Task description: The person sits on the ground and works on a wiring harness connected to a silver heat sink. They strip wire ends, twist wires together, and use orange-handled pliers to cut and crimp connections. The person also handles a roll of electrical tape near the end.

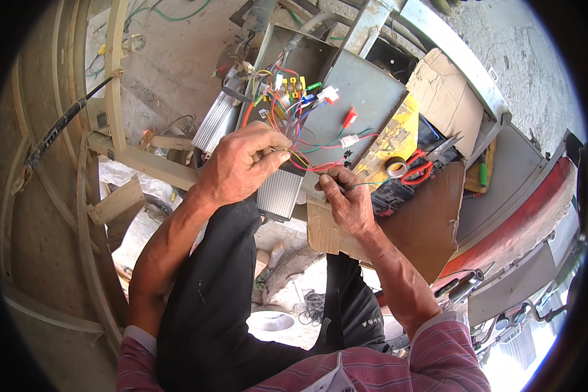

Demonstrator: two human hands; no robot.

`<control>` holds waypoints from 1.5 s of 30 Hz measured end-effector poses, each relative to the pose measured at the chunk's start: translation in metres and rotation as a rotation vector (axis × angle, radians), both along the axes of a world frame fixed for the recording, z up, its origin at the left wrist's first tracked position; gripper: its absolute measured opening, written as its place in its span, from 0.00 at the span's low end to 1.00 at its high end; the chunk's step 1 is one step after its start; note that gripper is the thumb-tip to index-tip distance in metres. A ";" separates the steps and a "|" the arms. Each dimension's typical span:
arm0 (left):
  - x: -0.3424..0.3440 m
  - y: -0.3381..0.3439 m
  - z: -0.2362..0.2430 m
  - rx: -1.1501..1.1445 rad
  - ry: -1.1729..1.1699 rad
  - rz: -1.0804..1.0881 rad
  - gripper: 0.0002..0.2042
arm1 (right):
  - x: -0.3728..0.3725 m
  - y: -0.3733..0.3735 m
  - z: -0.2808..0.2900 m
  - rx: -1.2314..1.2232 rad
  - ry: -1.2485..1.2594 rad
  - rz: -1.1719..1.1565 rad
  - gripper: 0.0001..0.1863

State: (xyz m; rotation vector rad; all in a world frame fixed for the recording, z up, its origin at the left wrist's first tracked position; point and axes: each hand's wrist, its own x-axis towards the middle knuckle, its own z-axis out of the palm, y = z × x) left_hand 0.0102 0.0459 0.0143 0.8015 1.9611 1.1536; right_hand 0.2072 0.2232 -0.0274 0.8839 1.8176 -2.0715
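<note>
My left hand (245, 160) is closed, thumb and forefinger pinching thin wires, a yellow one among them. To its right, my right hand (347, 199) pinches thin wires too; a dark green wire (364, 184) runs out past its fingers. Red wires (317, 168) stretch between the two hands. Beyond them a tangle of coloured wires spreads over a grey metal box (353, 88), with a white connector (349, 140), a red connector (350, 117) and a yellow terminal block (294, 87). A finned silver metal case (279, 196) lies just under the hands. The exact wire ends are hidden by my fingertips.
Right of the box are a roll of tape (396, 168), red-handled scissors (419, 171), a yellow panel (391, 140), cardboard (424, 219) and a green-handled tool (483, 173). Another finned case (217, 123) stands at left. Metal frame bars (147, 160) edge the left side.
</note>
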 end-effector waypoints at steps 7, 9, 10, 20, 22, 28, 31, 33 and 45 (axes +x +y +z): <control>0.025 0.013 -0.010 -0.009 0.237 -0.187 0.12 | -0.002 0.002 0.008 0.008 -0.009 -0.015 0.13; 0.027 0.014 -0.014 -0.017 0.211 -0.158 0.09 | -0.002 0.002 0.009 -0.012 0.017 -0.044 0.13; 0.027 0.014 -0.016 -0.023 0.199 -0.147 0.08 | -0.002 0.002 0.009 -0.012 0.018 -0.055 0.13; 0.028 0.010 -0.015 -0.004 -0.010 -0.060 0.09 | 0.006 0.003 0.010 -0.112 0.013 -0.186 0.13; 0.029 0.010 -0.014 0.012 -0.016 -0.042 0.09 | 0.005 0.003 0.009 -0.115 0.043 -0.200 0.13; 0.028 0.011 -0.014 0.120 0.091 0.017 0.08 | 0.004 0.005 0.009 -0.107 0.039 -0.215 0.13; 0.028 0.010 -0.015 0.081 0.110 0.021 0.08 | 0.005 0.006 0.010 -0.121 0.046 -0.217 0.13; 0.027 0.010 -0.016 0.047 0.081 0.019 0.08 | 0.005 0.006 0.011 -0.100 0.051 -0.202 0.13; 0.018 0.036 0.033 -0.011 0.457 -0.042 0.22 | 0.009 0.003 0.016 -0.079 0.013 -0.241 0.12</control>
